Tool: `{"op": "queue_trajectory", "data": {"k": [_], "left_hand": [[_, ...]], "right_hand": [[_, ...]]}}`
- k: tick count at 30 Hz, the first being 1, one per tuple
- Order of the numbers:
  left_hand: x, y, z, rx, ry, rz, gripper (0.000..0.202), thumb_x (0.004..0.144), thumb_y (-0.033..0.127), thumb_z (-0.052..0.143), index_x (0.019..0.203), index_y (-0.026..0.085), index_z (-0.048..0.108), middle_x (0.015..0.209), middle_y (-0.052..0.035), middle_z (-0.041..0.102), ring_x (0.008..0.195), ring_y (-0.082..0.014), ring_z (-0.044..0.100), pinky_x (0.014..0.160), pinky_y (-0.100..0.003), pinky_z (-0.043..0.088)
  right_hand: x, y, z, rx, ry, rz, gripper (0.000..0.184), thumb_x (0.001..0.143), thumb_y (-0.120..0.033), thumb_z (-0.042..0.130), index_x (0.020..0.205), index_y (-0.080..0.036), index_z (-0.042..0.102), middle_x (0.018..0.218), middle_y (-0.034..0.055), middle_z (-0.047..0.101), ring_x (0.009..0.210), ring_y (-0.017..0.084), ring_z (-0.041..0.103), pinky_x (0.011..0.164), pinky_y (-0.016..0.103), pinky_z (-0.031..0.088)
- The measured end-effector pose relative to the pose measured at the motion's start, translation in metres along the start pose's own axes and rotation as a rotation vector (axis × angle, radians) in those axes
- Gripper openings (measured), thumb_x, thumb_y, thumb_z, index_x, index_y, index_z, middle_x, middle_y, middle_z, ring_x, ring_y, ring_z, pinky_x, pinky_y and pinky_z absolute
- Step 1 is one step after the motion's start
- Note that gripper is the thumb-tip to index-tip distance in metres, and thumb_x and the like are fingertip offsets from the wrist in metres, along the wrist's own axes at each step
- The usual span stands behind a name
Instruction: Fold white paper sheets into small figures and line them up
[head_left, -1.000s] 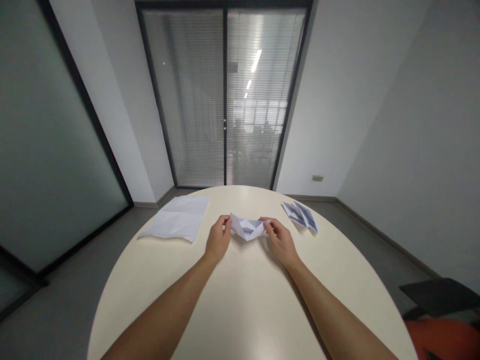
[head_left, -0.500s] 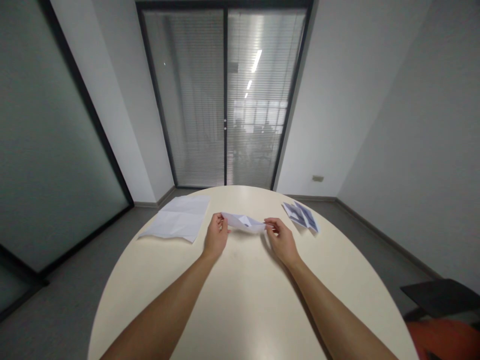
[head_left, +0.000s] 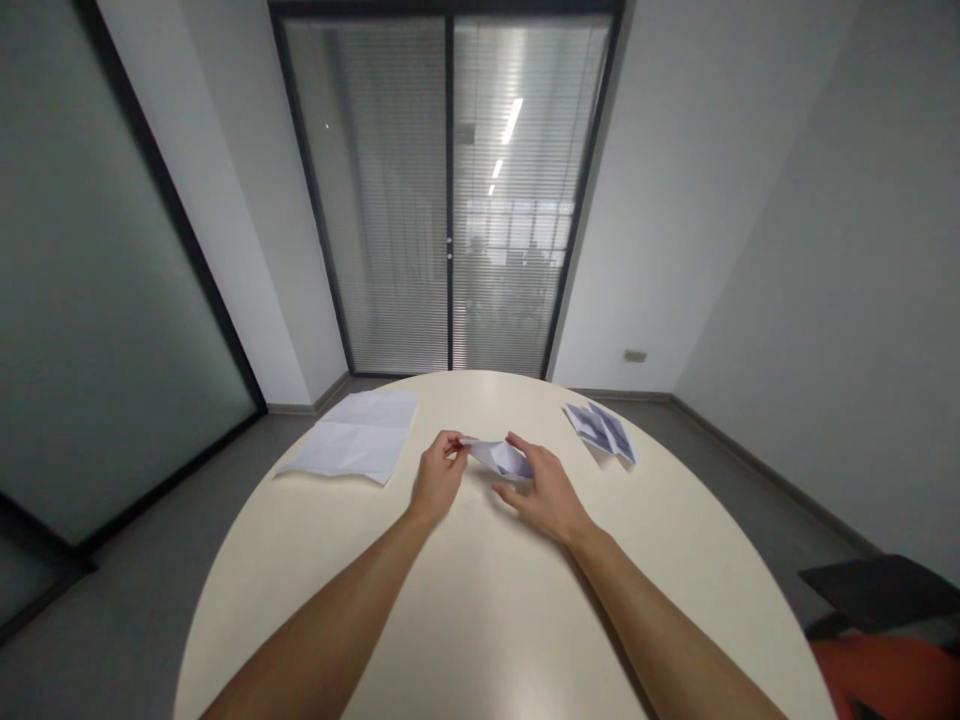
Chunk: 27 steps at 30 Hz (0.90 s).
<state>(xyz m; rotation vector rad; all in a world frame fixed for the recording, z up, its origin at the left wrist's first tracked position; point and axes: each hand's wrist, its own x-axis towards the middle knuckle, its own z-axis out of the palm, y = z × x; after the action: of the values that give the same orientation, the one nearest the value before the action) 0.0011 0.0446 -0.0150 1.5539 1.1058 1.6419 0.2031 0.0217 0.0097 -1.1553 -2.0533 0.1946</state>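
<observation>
A folded white paper (head_left: 501, 458) with sharp creases is held just above the table, in front of me. My left hand (head_left: 439, 474) pinches its left tip between thumb and fingers. Around its right end curves my right hand (head_left: 546, 492), thumb and fingers spread apart. The right fingers reach the paper's upper edge, while the thumb points left below it. Part of the paper's right end is hidden by that hand.
A large creased white sheet (head_left: 352, 435) lies at the table's left. A folded printed paper (head_left: 602, 430) stands at the right. The round cream table (head_left: 465, 610) has a chair (head_left: 885, 600) by its right side. Glass doors (head_left: 450, 190) stand beyond.
My right hand has let go of the paper's right tip and moved left around it, fingers spreading. The paper has tilted, its right end lower. My left hand still pinches the left tip.
</observation>
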Motion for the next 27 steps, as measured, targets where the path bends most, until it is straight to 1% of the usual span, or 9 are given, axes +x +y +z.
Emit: {"op": "queue_trajectory", "data": {"k": [7, 11, 14, 17, 22, 24, 25, 26, 27], "left_hand": [[-0.001, -0.002, 0.001, -0.019, 0.010, -0.009, 0.018, 0.086, 0.030, 0.062, 0.101, 0.019, 0.058, 0.095, -0.0054, 0.068, 0.091, -0.0177, 0.067, 0.070, -0.025, 0.053], [-0.002, 0.000, 0.003, -0.064, -0.025, -0.032, 0.032, 0.084, 0.031, 0.065, 0.111, 0.020, 0.054, 0.101, -0.0067, 0.068, 0.089, -0.0168, 0.067, 0.070, -0.025, 0.054], [-0.002, 0.001, 0.004, -0.071, -0.056, -0.064, 0.037, 0.082, 0.030, 0.067, 0.114, 0.019, 0.052, 0.101, -0.0073, 0.068, 0.087, -0.0162, 0.067, 0.069, -0.024, 0.054], [-0.001, 0.001, 0.004, -0.056, -0.067, -0.071, 0.040, 0.081, 0.029, 0.067, 0.116, 0.018, 0.051, 0.100, -0.0073, 0.069, 0.087, -0.0163, 0.067, 0.069, -0.024, 0.053], [-0.003, -0.001, 0.003, 0.117, -0.067, -0.040, 0.063, 0.085, 0.024, 0.063, 0.141, 0.023, 0.036, 0.102, -0.0048, 0.068, 0.079, -0.0142, 0.067, 0.067, -0.024, 0.053], [-0.006, 0.001, 0.002, 0.255, -0.091, -0.005, 0.071, 0.085, 0.022, 0.063, 0.148, 0.027, 0.029, 0.118, -0.0075, 0.065, 0.090, -0.0166, 0.068, 0.077, -0.029, 0.055], [-0.007, 0.003, 0.001, 0.336, -0.103, 0.037, 0.075, 0.085, 0.021, 0.063, 0.150, 0.027, 0.026, 0.130, -0.0093, 0.060, 0.102, -0.0192, 0.066, 0.087, -0.033, 0.054], [-0.008, 0.005, 0.001, 0.420, -0.112, 0.093, 0.078, 0.084, 0.021, 0.063, 0.152, 0.028, 0.024, 0.142, -0.0110, 0.052, 0.118, -0.0222, 0.060, 0.097, -0.037, 0.050], [-0.009, 0.008, 0.000, 0.502, -0.114, 0.159, 0.082, 0.084, 0.021, 0.065, 0.153, 0.027, 0.022, 0.152, -0.0121, 0.041, 0.132, -0.0251, 0.049, 0.107, -0.041, 0.043]], "right_hand": [[0.003, 0.006, 0.000, 0.073, 0.043, 0.062, 0.054, 0.081, -0.036, 0.069, 0.133, -0.024, 0.057, 0.110, 0.0070, 0.071, 0.103, 0.025, 0.064, 0.096, 0.042, 0.047], [0.003, 0.007, 0.000, 0.161, 0.025, 0.113, 0.039, 0.087, -0.037, 0.063, 0.124, -0.025, 0.063, 0.106, 0.0053, 0.072, 0.094, 0.021, 0.066, 0.086, 0.036, 0.051], [0.004, 0.008, 0.001, 0.188, 0.006, 0.132, 0.029, 0.089, -0.038, 0.060, 0.113, -0.024, 0.069, 0.105, 0.0052, 0.073, 0.091, 0.021, 0.067, 0.083, 0.034, 0.052], [0.005, 0.010, 0.001, 0.187, -0.026, 0.149, 0.027, 0.091, -0.039, 0.058, 0.109, -0.025, 0.071, 0.104, 0.0050, 0.074, 0.091, 0.022, 0.067, 0.082, 0.035, 0.053], [0.005, 0.011, 0.001, 0.156, -0.062, 0.154, 0.031, 0.092, -0.040, 0.055, 0.114, -0.025, 0.071, 0.108, 0.0062, 0.075, 0.093, 0.023, 0.069, 0.082, 0.036, 0.053], [0.005, 0.011, 0.001, 0.121, -0.083, 0.139, 0.032, 0.093, -0.039, 0.054, 0.117, -0.025, 0.070, 0.112, 0.0064, 0.074, 0.094, 0.023, 0.069, 0.084, 0.036, 0.053], [0.005, 0.011, 0.000, 0.102, -0.094, 0.127, 0.033, 0.094, -0.038, 0.053, 0.119, -0.025, 0.070, 0.114, 0.0065, 0.074, 0.094, 0.024, 0.069, 0.085, 0.037, 0.053], [0.005, 0.011, 0.000, 0.080, -0.103, 0.113, 0.033, 0.094, -0.037, 0.052, 0.120, -0.025, 0.069, 0.116, 0.0066, 0.073, 0.095, 0.024, 0.069, 0.087, 0.037, 0.053], [0.004, 0.010, -0.001, 0.058, -0.111, 0.100, 0.034, 0.095, -0.036, 0.051, 0.122, -0.025, 0.068, 0.118, 0.0066, 0.072, 0.096, 0.024, 0.070, 0.088, 0.037, 0.052]]}}
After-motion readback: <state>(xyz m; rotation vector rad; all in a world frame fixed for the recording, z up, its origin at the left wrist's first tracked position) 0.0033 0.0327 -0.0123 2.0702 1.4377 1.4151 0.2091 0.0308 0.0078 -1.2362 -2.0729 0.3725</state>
